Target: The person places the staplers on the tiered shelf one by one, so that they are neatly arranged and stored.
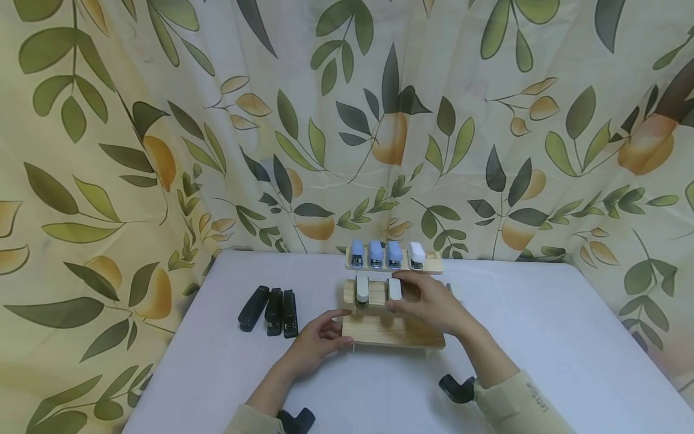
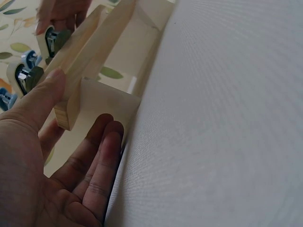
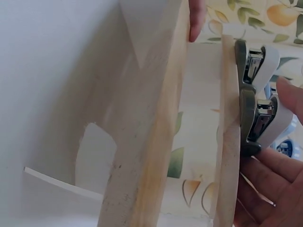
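Observation:
A tiered wooden display stand (image 1: 393, 331) stands on the table. On its middle tier sit two white mini staplers with dark bases. My right hand (image 1: 434, 301) pinches the right-hand white stapler (image 1: 394, 290) between thumb and fingers; in the right wrist view its base (image 3: 247, 123) rests against the tier board. The other white stapler (image 1: 362, 290) stands to the left, apart from that hand in the head view. At the lower tier's left end, my left hand (image 1: 317, 340) holds the board, thumb on top, its other fingers (image 2: 102, 165) hanging below.
Along the back tier (image 1: 431, 266) stand three blue staplers (image 1: 376, 253) and one white stapler (image 1: 416, 254). Several black staplers (image 1: 275, 310) lie left of the stand on the white-covered table (image 1: 542, 337). A leaf-patterned curtain (image 1: 347, 150) hangs behind.

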The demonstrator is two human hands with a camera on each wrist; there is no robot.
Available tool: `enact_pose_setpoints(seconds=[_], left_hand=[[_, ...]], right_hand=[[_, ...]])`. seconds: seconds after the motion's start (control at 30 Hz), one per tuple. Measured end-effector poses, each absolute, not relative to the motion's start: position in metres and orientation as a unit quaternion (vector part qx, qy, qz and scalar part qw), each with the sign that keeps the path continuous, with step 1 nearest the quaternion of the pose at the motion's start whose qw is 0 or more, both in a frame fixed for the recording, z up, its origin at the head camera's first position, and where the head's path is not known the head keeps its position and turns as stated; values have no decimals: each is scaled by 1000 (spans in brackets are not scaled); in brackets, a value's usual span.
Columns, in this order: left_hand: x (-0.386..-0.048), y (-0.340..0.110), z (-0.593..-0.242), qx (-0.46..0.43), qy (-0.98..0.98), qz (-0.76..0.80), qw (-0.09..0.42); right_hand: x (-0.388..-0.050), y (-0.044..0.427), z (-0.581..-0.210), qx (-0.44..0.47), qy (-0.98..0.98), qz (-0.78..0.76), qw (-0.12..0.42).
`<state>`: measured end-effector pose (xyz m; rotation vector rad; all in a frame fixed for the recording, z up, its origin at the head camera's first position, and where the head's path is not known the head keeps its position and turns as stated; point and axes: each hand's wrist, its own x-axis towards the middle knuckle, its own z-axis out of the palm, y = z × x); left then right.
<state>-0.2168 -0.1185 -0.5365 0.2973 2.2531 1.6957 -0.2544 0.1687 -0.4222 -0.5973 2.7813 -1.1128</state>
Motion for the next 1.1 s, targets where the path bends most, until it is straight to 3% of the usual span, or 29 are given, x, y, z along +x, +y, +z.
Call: enact_pose_setpoints(seconds=[1.1], left_hand=[[-218, -119, -538, 104, 785, 591, 150]], right_hand=[[-250, 169, -424, -198, 897, -393, 38]])
